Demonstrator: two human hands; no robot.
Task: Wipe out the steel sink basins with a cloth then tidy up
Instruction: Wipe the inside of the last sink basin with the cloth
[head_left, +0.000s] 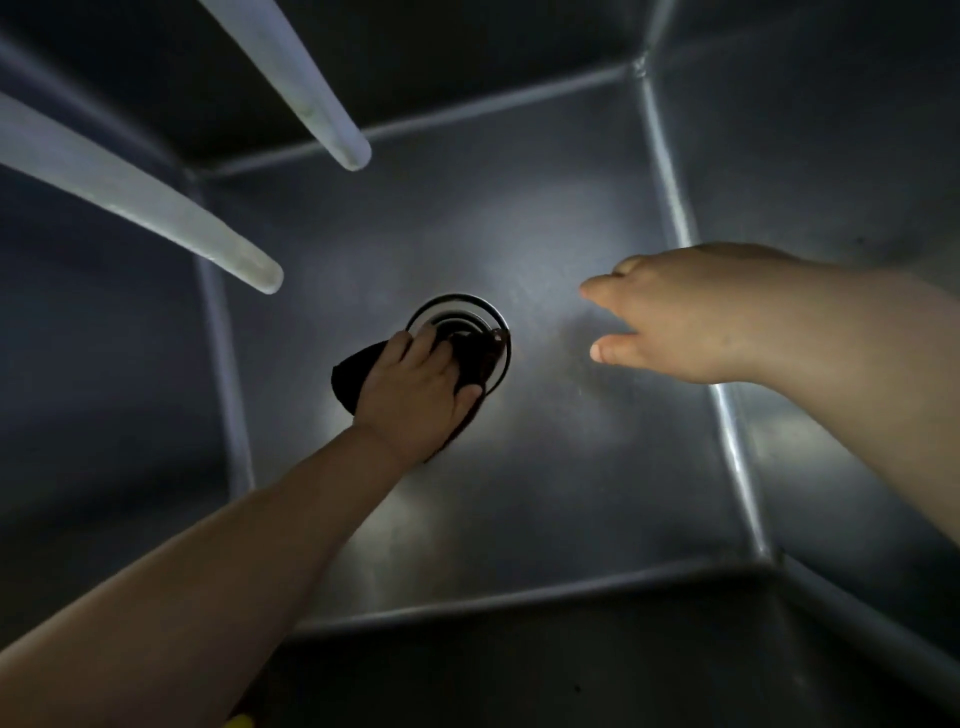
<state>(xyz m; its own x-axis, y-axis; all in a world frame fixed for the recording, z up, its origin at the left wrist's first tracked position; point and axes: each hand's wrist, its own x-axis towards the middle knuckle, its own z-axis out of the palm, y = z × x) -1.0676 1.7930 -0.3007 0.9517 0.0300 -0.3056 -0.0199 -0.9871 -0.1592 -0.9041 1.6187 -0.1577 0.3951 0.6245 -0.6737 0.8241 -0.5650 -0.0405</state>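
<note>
The left hand (415, 387) presses a dark cloth (358, 374) onto the floor of the steel sink basin (571, 467), its fingers curled over the cloth at the round drain (467, 317); the cloth seems to cover the drain's near half, though the light is dim; the right hand (691, 312) hovers above the floor, fingers loosely spread, holding nothing; two pale spouts (156, 202) hang over the basin.

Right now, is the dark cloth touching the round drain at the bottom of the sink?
Touching. In the head view, the left hand presses the dark cloth down so it lies over the lower part of the drain ring, hiding that part, with no gap visible.
</note>
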